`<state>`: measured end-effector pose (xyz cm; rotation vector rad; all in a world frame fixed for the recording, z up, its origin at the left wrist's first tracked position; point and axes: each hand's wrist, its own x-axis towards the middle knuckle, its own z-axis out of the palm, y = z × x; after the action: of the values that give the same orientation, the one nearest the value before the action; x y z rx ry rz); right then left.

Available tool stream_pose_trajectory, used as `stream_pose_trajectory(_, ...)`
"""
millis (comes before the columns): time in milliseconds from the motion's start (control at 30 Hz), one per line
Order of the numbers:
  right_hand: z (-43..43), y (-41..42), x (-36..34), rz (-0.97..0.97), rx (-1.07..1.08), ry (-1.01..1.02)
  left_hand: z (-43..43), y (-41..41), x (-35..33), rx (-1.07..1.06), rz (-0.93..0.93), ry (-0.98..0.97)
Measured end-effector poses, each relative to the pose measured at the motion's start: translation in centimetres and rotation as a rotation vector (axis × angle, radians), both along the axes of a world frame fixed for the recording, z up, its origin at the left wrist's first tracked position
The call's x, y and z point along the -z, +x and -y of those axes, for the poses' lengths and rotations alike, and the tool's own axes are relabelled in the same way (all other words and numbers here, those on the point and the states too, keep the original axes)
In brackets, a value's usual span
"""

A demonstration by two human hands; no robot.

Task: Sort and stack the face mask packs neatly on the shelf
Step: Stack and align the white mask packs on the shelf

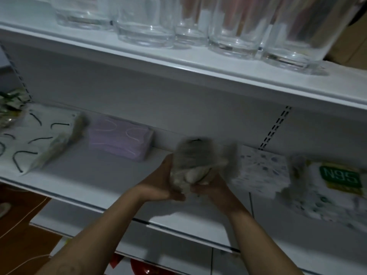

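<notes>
- The left hand (164, 187) and the right hand (211, 188) are both wrapped around a grey mask pack (196, 161). They grasp it from below and from the sides, with the left thumb lying up its left edge. Motion blur hides the exact finger placement.
- The grey pack is held just above the middle shelf (103, 175), near its front edge, and does not appear to be resting on it.
- Just to its right stands a white patterned box (260, 171). It is closed, so its contents cannot be seen.
- Beyond that, an N95 box (335, 181) lies tilted among loose, blurred wrapping. It is also closed.
- To the left, well apart from the hands, a lilac mask pack (119, 137) sits squarely against the back panel. Pale ear loops show through its clear wrap.
- Farther left, white mask packs (39, 135) with black ear loops lie fanned out and overlapping rather than stacked.
- Green packets (10, 108) sit at the far left edge, too blurred to identify.
- On the upper shelf (198, 70) stand clear drinking glasses (145, 22), which look empty.
- Progress looks partial. The lilac pack seems placed, but the grey pack has no spot yet, and the white packs and the right-hand cluster need squaring up.
</notes>
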<state>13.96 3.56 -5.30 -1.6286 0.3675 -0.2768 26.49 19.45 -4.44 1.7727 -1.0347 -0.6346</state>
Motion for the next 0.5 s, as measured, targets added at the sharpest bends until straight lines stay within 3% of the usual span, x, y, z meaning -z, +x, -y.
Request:
stream_pose_trajectory(100,-0.9,0.6,-0.3,0.034,-0.001,0.259,1.0,0.8,-0.2,-0.005,-0.070,-0.081)
stream_pose_trajectory(167,-1.5,0.8,-0.4,0.071,0.017,0.307,1.1,1.2,0.3,-0.032,-0.104,-0.121)
stream_pose_trajectory(500,-0.6,1.2,0.0,0.079,0.149,0.070,0.9,2.0,0.9,-0.035,-0.096,-0.188)
